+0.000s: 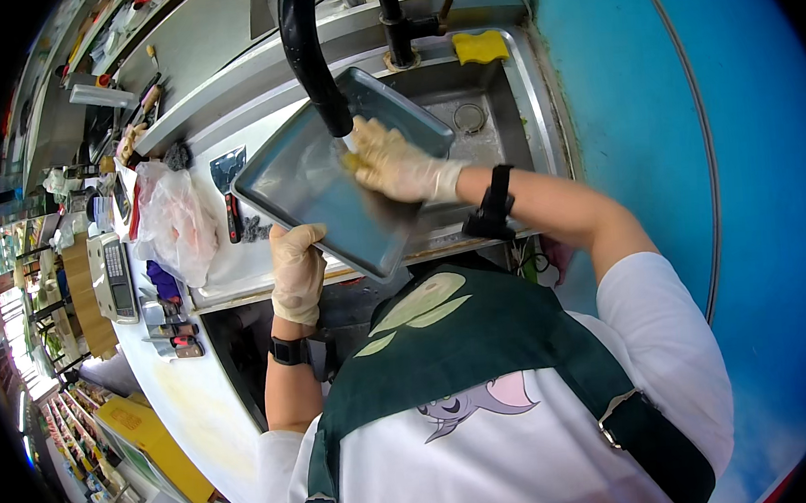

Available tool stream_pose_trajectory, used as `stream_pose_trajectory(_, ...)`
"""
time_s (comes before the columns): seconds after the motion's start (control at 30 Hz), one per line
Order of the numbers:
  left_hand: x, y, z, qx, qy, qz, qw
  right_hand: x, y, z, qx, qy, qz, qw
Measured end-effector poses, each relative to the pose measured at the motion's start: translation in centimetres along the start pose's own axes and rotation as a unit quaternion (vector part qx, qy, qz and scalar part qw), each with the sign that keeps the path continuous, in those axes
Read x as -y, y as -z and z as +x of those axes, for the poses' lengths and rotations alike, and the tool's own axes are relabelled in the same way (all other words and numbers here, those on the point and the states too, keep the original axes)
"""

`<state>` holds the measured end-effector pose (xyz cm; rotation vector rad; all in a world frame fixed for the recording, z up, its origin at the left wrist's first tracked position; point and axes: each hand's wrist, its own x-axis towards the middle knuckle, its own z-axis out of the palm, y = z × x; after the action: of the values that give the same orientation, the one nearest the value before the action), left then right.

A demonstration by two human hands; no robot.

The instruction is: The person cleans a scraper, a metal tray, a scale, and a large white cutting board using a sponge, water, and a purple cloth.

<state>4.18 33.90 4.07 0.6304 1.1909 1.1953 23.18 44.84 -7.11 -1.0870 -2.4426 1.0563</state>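
Note:
A grey metal baking tray is tilted over the sink basin, under the black faucet spout. My left hand, in a pale translucent glove, grips the tray's near left rim with the thumb over the edge. My gloved right hand lies on the tray's inner face, just below the spout. Under its fingers shows a small yellow piece, apparently a sponge, mostly hidden by the glove. A short pale stream of water leaves the spout beside these fingers.
Another yellow sponge lies on the sink's back rim. Left of the tray are a red-and-black handled scraper, steel wool and a plastic bag. Farther left are a scale and several knives. A blue wall borders the right.

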Motion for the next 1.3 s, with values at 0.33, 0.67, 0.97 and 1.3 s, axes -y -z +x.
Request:
stream_pose_trajectory(0.33, -1.7, -0.4, -1.1, -0.024, -0.060, -0.037, 0.997, 2.9, 0.7, -3.3, -0.034, 0.049, -0.088, 0.994)
stream_pose_trajectory(0.67, -1.4, 0.9, -1.7, -0.035, -0.049, -0.069, 0.996, -6.3, 2.8, 1.1, -0.076, -0.151, -0.067, 0.983)
stream_pose_trajectory(0.97, 0.5, 0.9, -0.9, -0.045, -0.041, -0.060, 0.996, 5.4, 0.1, -3.3, -0.016, 0.047, 0.007, 0.999)
stream_pose_trajectory(1.3, 0.3, -0.4, -2.5, -0.025, -0.009, -0.072, 0.997, -8.4, 3.1, -0.5, -0.060, -0.257, -0.082, 0.961)
